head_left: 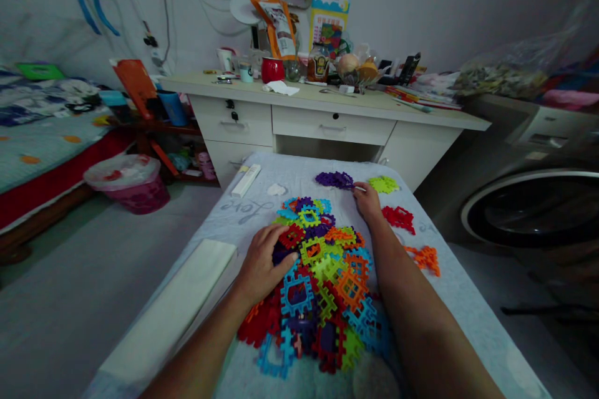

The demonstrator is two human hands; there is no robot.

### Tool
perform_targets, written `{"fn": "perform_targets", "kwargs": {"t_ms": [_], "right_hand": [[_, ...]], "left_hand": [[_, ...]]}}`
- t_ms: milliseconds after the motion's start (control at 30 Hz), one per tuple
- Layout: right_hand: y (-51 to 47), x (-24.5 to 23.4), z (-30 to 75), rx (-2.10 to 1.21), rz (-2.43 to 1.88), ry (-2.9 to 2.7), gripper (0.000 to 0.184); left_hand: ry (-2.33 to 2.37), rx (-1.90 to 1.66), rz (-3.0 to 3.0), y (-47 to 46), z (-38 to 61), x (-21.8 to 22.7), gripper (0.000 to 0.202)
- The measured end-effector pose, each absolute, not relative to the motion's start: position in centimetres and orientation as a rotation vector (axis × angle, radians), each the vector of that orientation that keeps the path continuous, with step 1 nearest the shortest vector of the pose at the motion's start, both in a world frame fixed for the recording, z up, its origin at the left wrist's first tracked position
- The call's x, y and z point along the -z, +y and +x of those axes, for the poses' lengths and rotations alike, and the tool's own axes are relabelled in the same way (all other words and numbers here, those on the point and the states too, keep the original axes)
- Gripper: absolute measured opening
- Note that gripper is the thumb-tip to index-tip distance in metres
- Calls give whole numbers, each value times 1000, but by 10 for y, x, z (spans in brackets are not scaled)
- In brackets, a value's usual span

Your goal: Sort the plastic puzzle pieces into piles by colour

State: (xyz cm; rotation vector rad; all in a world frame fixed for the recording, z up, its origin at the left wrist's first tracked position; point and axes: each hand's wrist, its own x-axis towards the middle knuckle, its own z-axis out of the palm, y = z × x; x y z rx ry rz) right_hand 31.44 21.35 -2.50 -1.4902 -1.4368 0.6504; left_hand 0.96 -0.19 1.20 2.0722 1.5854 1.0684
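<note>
A mixed heap of colourful plastic interlocking blocks (322, 268), square frames with notched edges, lies on the cloth-covered table. At the heap's left side is my left hand (264, 262), thumb and fingers apart, its fingertips touching red and dark purple blocks. My right hand (367, 201) reaches past the heap to a small purple pile (334, 179), its fingertips closed on a purple block at the pile's right end. Nearby lie separate groups of yellow-green blocks (384, 184), red blocks (399, 218) and orange blocks (425, 259), the last partly behind my right forearm.
A long white box (173, 312) lies along the table's left side, with a smaller white bar (246, 181) farther back. Behind stands a cluttered white desk (327, 113). A washing machine (533, 168) is at right; a pink bin (128, 187) and bed (51, 149) are at left.
</note>
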Motion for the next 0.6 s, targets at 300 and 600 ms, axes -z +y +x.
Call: {"fn": "perform_targets", "kwargs": {"t_ms": [300, 600], "right_hand": [[209, 19, 312, -761, -1383, -1317, 40], [209, 20, 307, -568, -1406, -1792, 49]], "left_hand": [[1581, -1062, 2062, -2, 10, -12, 44], [1590, -1080, 2053, -3, 10, -13, 46]]}}
